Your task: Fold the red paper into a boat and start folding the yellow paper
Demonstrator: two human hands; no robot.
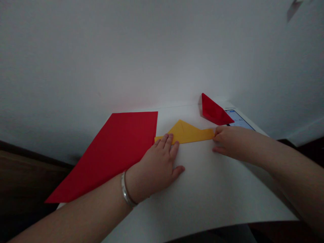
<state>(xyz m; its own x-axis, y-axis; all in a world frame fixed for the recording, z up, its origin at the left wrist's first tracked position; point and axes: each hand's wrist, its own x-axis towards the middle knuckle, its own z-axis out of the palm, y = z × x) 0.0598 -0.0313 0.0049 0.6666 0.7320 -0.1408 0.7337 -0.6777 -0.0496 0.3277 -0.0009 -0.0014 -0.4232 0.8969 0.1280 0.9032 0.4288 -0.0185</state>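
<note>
A folded piece of yellow paper (186,132) lies flat on the white table, a peak in its middle and a narrow strip to each side. My left hand (162,162), with a silver bangle (125,190) at the wrist, rests on its left part, fingers spread and thumb out to the side. At the paper's right end, my right hand (221,139) has its fingers closed around the tip, which they partly hide. Just beyond that hand stands a folded red paper (215,111) shaped like a small boat.
Large red paper sheets (121,141) cover the table's left side, partly under my left forearm. A phone (239,119) with a lit screen lies at the right, partly behind the red folded paper. The white table (202,189) meets a pale wall (152,54) at the back.
</note>
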